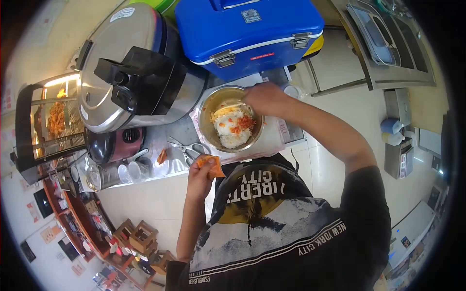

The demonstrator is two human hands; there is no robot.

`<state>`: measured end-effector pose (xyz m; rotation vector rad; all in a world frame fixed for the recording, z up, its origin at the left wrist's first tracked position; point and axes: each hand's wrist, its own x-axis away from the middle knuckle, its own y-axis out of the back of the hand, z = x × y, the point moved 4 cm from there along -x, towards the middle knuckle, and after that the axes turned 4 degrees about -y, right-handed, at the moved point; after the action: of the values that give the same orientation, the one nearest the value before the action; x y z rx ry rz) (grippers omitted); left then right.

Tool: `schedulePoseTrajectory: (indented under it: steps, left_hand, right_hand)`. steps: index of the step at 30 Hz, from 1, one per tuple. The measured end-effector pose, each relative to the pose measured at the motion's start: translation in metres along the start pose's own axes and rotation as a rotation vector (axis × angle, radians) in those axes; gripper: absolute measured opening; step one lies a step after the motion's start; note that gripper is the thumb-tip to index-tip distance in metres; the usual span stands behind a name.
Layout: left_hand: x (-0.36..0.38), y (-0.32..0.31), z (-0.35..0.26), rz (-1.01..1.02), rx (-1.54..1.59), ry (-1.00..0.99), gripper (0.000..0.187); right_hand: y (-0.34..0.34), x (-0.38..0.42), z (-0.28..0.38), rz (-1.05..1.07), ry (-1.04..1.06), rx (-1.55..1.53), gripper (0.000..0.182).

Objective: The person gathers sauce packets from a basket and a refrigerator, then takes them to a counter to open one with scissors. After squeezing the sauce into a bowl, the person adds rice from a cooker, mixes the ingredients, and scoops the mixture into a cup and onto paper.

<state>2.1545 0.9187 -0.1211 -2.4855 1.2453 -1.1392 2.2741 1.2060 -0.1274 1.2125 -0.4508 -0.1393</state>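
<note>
A metal bowl [203,127] holds white rice [234,133] topped with red-orange bits [244,122] and some yellowish food near its far side. My right hand [266,98] is closed over the bowl's upper right rim. What its fingers grip is hidden, though something thin and pale reaches from them into the bowl. Below and left of the bowl, my left hand [200,175] pinches a small orange packet [215,168]. Scissors [190,149] lie on the counter just beyond that hand, with a small reddish-brown scrap [161,156] to their left.
A large steel cooker [121,43] with a black handle stands at the back left, beside a blue cooler box [250,34]. Clear plastic cups [131,171] sit along the counter's left edge. A lit display case [56,119] is farther left, and a steel sink [374,36] is at the upper right.
</note>
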Motion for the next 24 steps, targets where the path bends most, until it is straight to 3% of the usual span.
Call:
schedulePoseTrajectory:
  steps: [2, 5, 8, 11, 13, 16, 19, 22, 24]
  left_hand:
    - [0.0, 0.0, 0.002, -0.042, 0.028, -0.022, 0.015]
    - [-0.001, -0.007, 0.005, -0.022, 0.139, -0.018, 0.023]
    - [-0.013, -0.034, 0.001, -0.003, 0.217, -0.021, 0.033]
    - [-0.026, -0.07, -0.008, 0.012, 0.231, -0.01, 0.039]
    - [-0.035, -0.093, -0.012, 0.029, 0.283, 0.066, 0.039]
    - [-0.05, -0.101, -0.001, 0.152, 0.138, 0.16, 0.041]
    - [-0.051, -0.092, 0.019, 0.145, -0.004, 0.258, 0.031]
    - [-0.044, -0.096, 0.031, 0.131, 0.003, 0.266, 0.025]
    - [-0.045, -0.1, 0.03, 0.078, 0.073, 0.291, 0.023]
  right_hand:
    - [0.026, 0.001, -0.003, 0.087, -0.05, 0.055, 0.027]
    - [0.012, 0.004, 0.002, -0.278, -0.091, 0.155, 0.029]
    - [0.029, 0.017, 0.015, -0.73, 0.084, 0.434, 0.03]
    - [0.042, 0.052, 0.043, -0.471, -0.123, -0.069, 0.027]
    - [-0.001, 0.066, 0.055, -0.047, -0.243, -0.877, 0.028]
    - [-0.022, 0.082, 0.071, -0.027, -0.367, -1.396, 0.037]
    - [-0.036, 0.079, 0.06, -0.156, -0.438, -1.491, 0.034]
    - [-0.03, 0.082, 0.059, -0.091, -0.468, -1.228, 0.025]
    - [-0.029, 0.081, 0.054, -0.113, -0.457, -1.181, 0.028]
